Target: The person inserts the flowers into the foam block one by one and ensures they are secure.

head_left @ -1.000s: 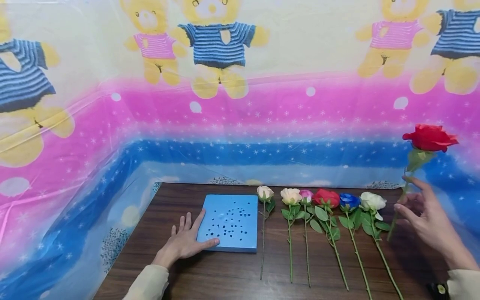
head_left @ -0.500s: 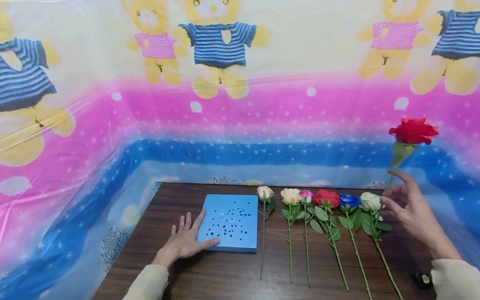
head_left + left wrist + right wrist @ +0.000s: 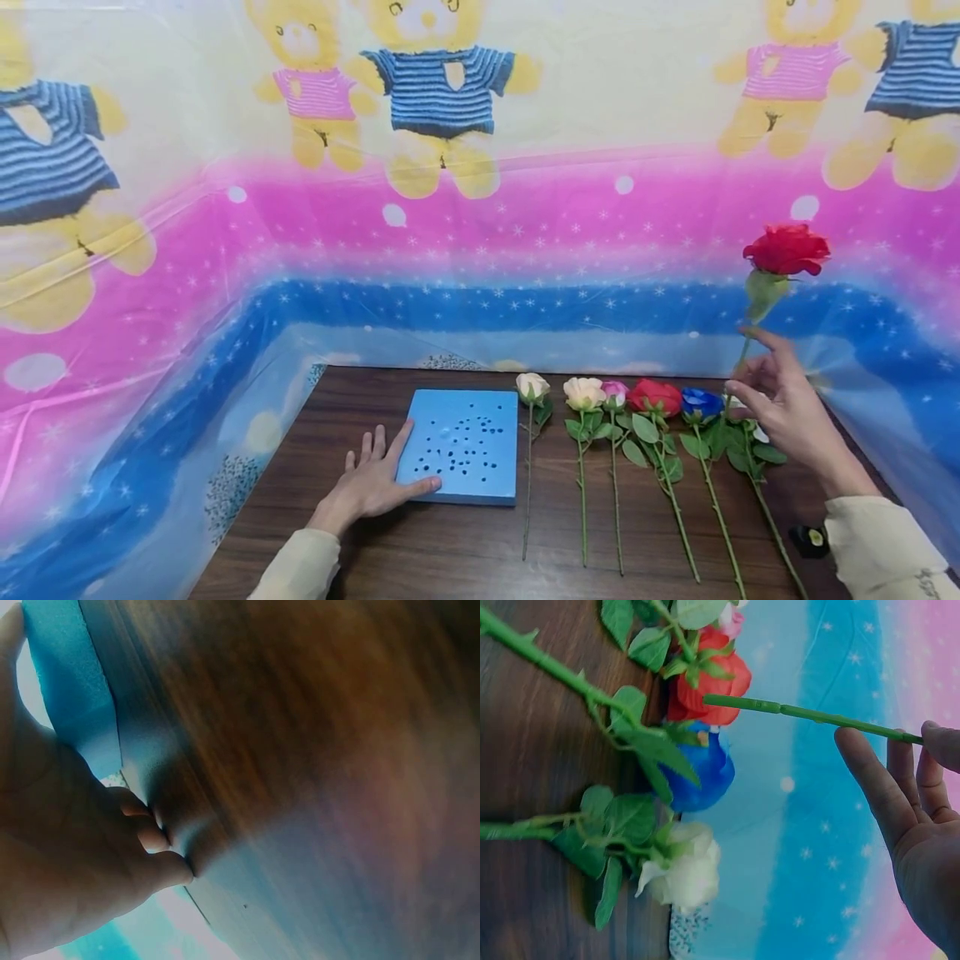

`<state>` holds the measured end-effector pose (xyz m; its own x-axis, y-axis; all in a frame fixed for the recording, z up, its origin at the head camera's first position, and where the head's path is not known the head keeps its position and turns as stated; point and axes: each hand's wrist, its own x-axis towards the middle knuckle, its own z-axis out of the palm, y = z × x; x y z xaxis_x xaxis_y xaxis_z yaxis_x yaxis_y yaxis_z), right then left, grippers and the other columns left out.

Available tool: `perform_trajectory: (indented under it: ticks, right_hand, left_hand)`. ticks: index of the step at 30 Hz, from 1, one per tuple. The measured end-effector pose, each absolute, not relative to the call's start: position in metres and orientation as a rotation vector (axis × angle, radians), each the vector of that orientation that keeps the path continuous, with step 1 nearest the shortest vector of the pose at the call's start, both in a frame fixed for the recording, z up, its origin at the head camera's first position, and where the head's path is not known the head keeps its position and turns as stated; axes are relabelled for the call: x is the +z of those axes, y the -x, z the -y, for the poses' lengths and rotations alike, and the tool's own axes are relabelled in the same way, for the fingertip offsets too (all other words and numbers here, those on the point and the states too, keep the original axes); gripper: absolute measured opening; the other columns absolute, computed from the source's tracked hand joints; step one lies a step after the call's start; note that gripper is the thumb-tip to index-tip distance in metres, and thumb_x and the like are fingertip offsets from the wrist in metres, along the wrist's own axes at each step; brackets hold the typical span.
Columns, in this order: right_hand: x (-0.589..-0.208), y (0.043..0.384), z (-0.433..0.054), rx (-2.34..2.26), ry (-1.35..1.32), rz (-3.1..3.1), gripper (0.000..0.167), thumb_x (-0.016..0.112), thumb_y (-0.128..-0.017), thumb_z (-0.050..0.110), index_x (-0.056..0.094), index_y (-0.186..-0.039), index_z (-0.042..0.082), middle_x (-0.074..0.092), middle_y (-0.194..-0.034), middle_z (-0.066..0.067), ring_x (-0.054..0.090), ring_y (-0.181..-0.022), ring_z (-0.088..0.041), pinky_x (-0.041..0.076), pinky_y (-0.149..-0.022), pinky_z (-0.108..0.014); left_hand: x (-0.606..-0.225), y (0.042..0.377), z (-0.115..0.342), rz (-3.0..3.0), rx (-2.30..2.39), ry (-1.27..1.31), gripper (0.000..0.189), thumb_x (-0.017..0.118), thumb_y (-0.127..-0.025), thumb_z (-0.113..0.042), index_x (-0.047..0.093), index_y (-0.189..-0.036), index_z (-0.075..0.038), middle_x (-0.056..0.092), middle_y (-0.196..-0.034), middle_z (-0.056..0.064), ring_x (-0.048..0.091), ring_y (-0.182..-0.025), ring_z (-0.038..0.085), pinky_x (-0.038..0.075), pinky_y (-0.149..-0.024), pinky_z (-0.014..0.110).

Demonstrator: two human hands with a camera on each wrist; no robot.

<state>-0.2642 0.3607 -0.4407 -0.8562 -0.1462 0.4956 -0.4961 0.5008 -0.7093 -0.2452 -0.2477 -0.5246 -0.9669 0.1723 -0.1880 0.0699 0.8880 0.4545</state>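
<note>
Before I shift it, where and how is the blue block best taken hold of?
Pinch the blue block by its left edge, probably best coming from the left: it is a flat slab, the left hand spans its near-left corner, and a cream rose lies close along the right edge.

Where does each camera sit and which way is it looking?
Head: on the person's head, looking forward and down at the table, blue board and bear-print cloth; left hand, right hand and sleeves show.
Left wrist: on that wrist, looking past the left hand at the table and blue board; only that hand shows.
Right wrist: on that wrist, looking at the green stem the right hand holds, the blue rose and cloth; only that hand shows.
Shared: the head and right wrist views both show the blue rose.
</note>
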Motion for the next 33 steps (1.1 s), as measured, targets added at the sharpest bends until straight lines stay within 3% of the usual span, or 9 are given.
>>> perform_trajectory:
  ticks: [4,16,26,33]
  right_hand:
    - [-0.438,0.268,-0.354,1.292,-0.553,2.389,0.095,0.067,-0.106,-0.012,0.021,-0.178,0.029,0.063,-0.108,-0.021,0.074,-0.088,-0.011,0.068,-0.067,-0.033]
    - [-0.431,0.279,-0.327,1.355,-0.619,2.399,0.089,0.063,-0.109,-0.009,0.023,-0.178,0.032,0.062,-0.112,-0.019,0.074,-0.091,-0.016,0.069,-0.07,-0.038]
    - [-0.433,0.294,-0.292,1.383,-0.712,2.368,0.092,0.068,-0.105,-0.011,0.026,-0.177,0.029,0.064,-0.108,-0.02,0.074,-0.087,-0.02,0.069,-0.07,-0.042]
    - [-0.435,0.3,-0.273,1.425,-0.735,2.376,0.092,0.069,-0.105,-0.01,0.028,-0.176,0.032,0.064,-0.11,-0.021,0.074,-0.088,-0.03,0.069,-0.068,-0.044]
  left_hand:
    - [-0.524,0.245,0.247,-2.829,0.662,-0.176,0.122,0.067,-0.093,-0.085,0.009,-0.182,-0.025,0.001,-0.18,0.038,-0.001,-0.167,0.059,0.004,-0.127,0.083]
    - [-0.523,0.246,0.247,-2.838,0.649,-0.175,0.122,0.067,-0.093,-0.086,0.01,-0.182,-0.025,0.002,-0.18,0.038,0.001,-0.167,0.059,0.004,-0.128,0.082]
    - [-0.524,0.247,0.247,-2.831,0.658,-0.169,0.123,0.066,-0.092,-0.087,0.009,-0.182,-0.026,0.002,-0.18,0.037,0.0,-0.167,0.059,0.004,-0.128,0.082]
    - [-0.526,0.247,0.248,-2.829,0.665,-0.161,0.123,0.065,-0.092,-0.088,0.008,-0.182,-0.028,0.001,-0.181,0.035,-0.002,-0.168,0.057,0.002,-0.128,0.082]
